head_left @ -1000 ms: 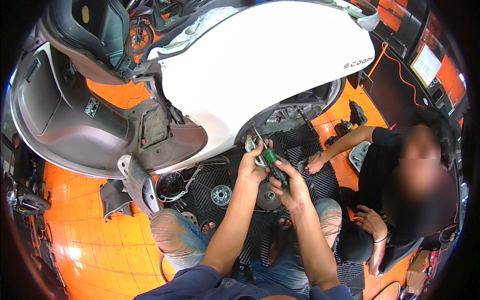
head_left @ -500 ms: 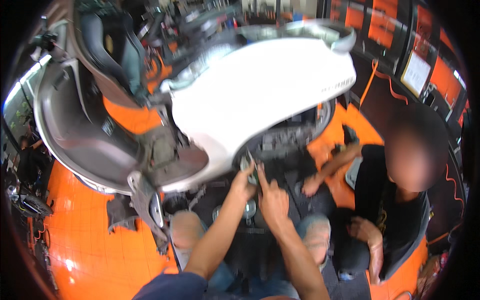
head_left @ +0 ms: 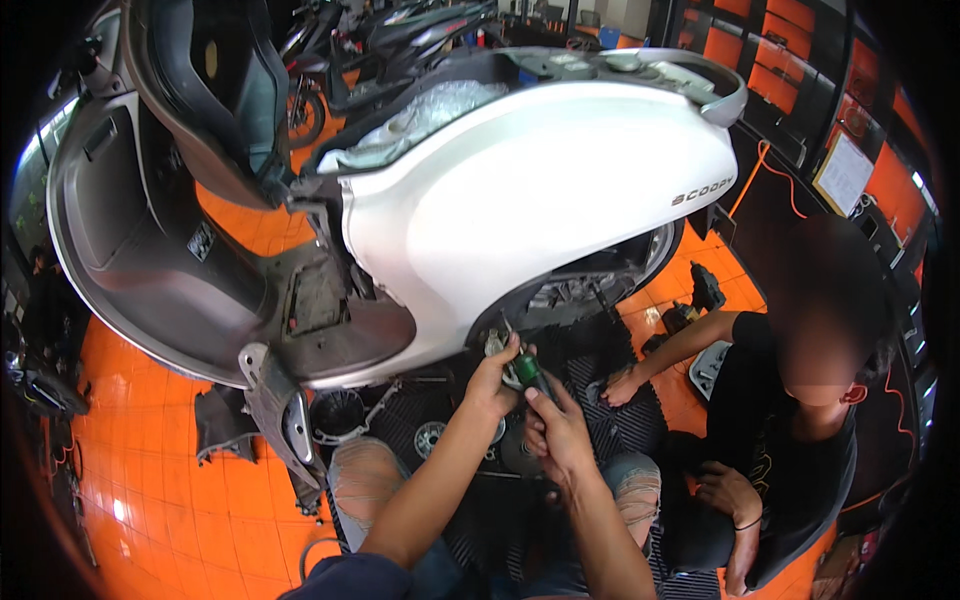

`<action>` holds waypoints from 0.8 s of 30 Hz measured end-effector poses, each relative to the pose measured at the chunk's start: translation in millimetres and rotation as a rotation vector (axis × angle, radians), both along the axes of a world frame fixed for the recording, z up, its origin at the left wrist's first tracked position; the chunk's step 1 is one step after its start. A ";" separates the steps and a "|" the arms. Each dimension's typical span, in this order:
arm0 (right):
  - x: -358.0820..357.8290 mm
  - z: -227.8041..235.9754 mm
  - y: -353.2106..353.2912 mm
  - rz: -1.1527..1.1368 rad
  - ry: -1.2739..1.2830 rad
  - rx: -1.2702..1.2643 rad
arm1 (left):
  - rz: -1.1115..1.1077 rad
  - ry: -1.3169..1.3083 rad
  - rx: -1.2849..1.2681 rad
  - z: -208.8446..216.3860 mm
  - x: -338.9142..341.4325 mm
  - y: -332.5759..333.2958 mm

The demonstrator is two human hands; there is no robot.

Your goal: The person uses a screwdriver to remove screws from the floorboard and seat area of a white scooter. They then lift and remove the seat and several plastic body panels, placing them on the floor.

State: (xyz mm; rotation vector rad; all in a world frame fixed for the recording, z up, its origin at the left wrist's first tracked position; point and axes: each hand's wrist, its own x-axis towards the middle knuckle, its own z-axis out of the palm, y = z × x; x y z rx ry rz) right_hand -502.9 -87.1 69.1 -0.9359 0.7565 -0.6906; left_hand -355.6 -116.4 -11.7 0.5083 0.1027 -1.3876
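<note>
My left hand (head_left: 490, 385) is closed on a small silver metal part (head_left: 494, 344), whose kind I cannot make out. Close beside it, my right hand (head_left: 560, 432) grips a screwdriver (head_left: 528, 368) by its green and dark handle. The screwdriver's thin shaft points up past the metal part, and my left fingers are right against the handle. Just beyond both hands is the white side panel (head_left: 560, 180) of a scooter, with its wheel arch opening above the tool.
A co-worker (head_left: 800, 440) in black squats at my right, one hand (head_left: 622, 388) on the black ribbed mat (head_left: 600, 350). Round metal parts (head_left: 430, 438) lie between my knees. A dark round housing (head_left: 338, 412) is at left. Orange tiles (head_left: 160, 430) surround the mat.
My right hand's index finger, stretched out before, is now folded round the screwdriver handle. The view has shifted slightly and turned sharper. The co-worker's hand stays at the mat.
</note>
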 end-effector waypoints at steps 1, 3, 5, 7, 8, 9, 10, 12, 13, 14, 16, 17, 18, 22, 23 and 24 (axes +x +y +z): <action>-0.7 -16.5 -9.7 -0.027 0.176 -0.308 | 0.027 -0.001 0.021 5.9 -6.2 -2.8; 1.5 -21.9 -9.2 -0.035 0.474 -0.878 | 0.027 -0.038 0.003 3.1 0.9 -4.1; 7.1 -18.2 3.6 -0.049 0.823 -1.193 | 0.016 -0.031 -0.029 -1.2 8.3 3.9; 7.9 0.5 7.5 0.017 0.779 -0.938 | -0.012 -0.049 -0.022 -0.3 18.1 0.4; 6.0 7.5 4.5 0.049 0.544 -0.628 | -0.026 -0.047 -0.024 0.3 19.7 -3.5; 4.3 13.3 1.4 0.084 0.302 -0.321 | -0.005 -0.022 0.007 0.2 20.7 -6.2; 3.0 17.4 -1.1 0.123 0.055 -0.017 | -0.008 -0.034 -0.005 0.2 22.3 -8.4; -1.7 10.3 -5.7 0.068 -0.302 0.444 | -0.007 -0.019 -0.025 -0.4 17.7 -12.9; -2.7 5.8 -4.8 0.064 -0.342 0.485 | 0.009 -0.042 -0.029 -0.2 16.3 -14.2; -1.2 3.8 -1.6 0.057 -0.378 0.545 | 0.013 -0.031 -0.030 -2.4 15.0 -11.8; 0.9 10.9 -4.3 0.058 -0.300 0.396 | 0.024 -0.014 -0.033 -4.2 13.5 -10.5; 0.4 18.1 -2.4 0.044 -0.176 0.276 | 0.045 -0.022 -0.031 -4.5 9.2 -10.2; -1.2 18.0 -2.2 0.033 -0.046 0.169 | 0.040 -0.014 -0.014 -4.6 4.9 -7.2; 9.6 -11.3 -0.5 -0.150 0.665 -1.137 | 0.030 -0.019 0.000 -6.2 8.0 -2.6; 9.3 -4.7 2.6 -0.091 0.825 -1.166 | 0.012 0.001 -0.019 -4.3 8.5 -2.7; 10.1 -2.5 3.0 -0.106 0.798 -1.165 | 0.003 0.002 -0.047 2.9 13.4 -2.1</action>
